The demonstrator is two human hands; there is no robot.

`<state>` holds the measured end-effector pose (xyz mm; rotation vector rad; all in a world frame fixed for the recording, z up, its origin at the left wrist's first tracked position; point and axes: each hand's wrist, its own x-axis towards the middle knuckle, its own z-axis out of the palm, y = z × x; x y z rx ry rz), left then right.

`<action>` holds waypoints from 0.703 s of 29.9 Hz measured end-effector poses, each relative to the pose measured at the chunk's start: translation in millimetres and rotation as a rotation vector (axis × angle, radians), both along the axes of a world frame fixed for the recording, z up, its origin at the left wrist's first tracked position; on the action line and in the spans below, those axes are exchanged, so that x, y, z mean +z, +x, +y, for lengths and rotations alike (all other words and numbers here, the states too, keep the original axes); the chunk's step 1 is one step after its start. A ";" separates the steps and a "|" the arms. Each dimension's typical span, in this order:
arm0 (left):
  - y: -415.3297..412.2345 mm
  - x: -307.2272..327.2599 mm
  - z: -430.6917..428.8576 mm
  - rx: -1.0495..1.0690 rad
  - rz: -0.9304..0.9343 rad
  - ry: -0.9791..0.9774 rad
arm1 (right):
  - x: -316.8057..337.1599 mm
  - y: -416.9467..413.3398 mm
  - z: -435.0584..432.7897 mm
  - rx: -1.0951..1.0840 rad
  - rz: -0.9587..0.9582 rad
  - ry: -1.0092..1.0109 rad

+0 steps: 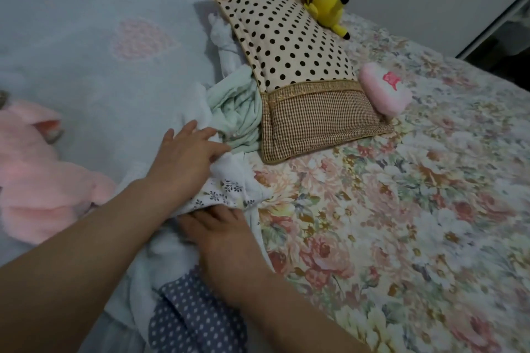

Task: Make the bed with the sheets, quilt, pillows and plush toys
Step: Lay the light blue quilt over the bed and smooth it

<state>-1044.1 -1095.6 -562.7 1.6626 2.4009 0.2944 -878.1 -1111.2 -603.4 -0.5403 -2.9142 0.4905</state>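
Grip: the left hand (pixel 186 157) lies released, fingers straight, pressing a bunched white sprigged cloth (pixel 229 189); the right hand (pixel 226 241), just below, is also flat and unclenched, fingertips at the same cloth's fold.
Far left: a pink plush toy (pixel 37 180) lies on the pale blue heart-patterned quilt (pixel 100 37).
Bottom centre: blue white-dotted fabric (pixel 189 321) shows beside the right wrist.
Centre: crumpled mint-green cloth (pixel 238 114) sits between quilt and pillow, touching both.
Pillow: a polka-dot pillow (pixel 289 49) with a checked end rests on the floral sheet (pixel 401 209).
Far edge: a yellow plush toy (pixel 324 0) lies against the pillow.
Right: a small pink plush (pixel 384 92) touches the pillow's side.
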 end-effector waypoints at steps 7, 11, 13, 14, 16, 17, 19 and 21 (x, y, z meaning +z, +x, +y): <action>5.3 -2.4 -8.6 0.065 -0.058 -0.006 | 18.6 7.8 29.4 -0.090 0.048 0.081; 17.2 8.7 -8.6 0.146 -0.095 -0.026 | 25.9 4.8 33.4 -0.127 0.110 0.141; 9.5 7.0 -14.1 0.244 -0.153 -0.005 | 29.5 6.7 33.7 -0.183 0.136 0.144; 2.3 4.9 -20.4 0.249 -0.158 -0.037 | 28.5 7.7 34.4 -0.234 0.165 0.139; -14.1 -1.9 -34.4 0.173 -0.008 -0.200 | 27.6 10.4 40.9 -0.350 0.158 0.135; -20.2 -7.2 -42.2 0.173 0.110 -0.297 | 27.1 10.1 45.0 -0.372 0.088 0.124; -25.5 -7.2 -50.8 0.215 0.241 -0.370 | 22.9 7.9 48.7 -0.326 -0.112 0.019; -19.4 -2.5 -49.0 0.207 0.309 -0.359 | 17.8 5.0 46.8 -0.272 -0.271 -0.164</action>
